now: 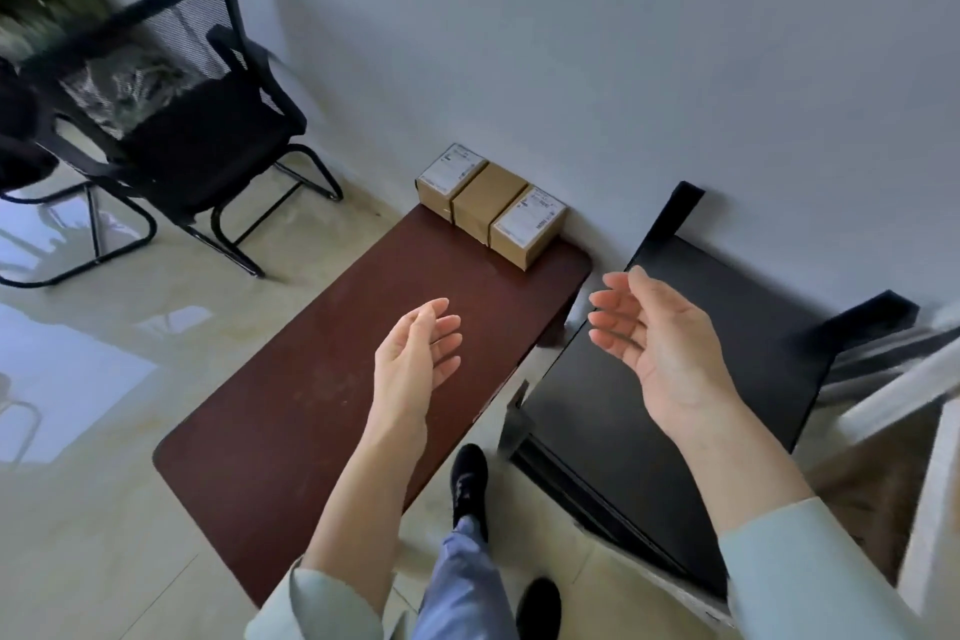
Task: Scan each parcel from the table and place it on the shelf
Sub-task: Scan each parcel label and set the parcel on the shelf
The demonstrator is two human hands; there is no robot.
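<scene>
Three small cardboard parcels stand in a row at the far end of the dark red table [322,379], against the wall: a left parcel [450,182] with a white label, a plain middle parcel [488,203], and a right parcel [527,226] with a white label. My left hand [421,353] hovers over the table's middle, fingers relaxed, holding nothing. My right hand [660,338] hangs with its palm turned inward over the gap between the table and the black shelf [675,379], also holding nothing. No scanner is in view.
A black mesh chair [197,120] stands to the left of the table on the glossy tiled floor. A white frame [930,457] stands at the right edge. My feet in dark shoes [470,478] are between table and shelf.
</scene>
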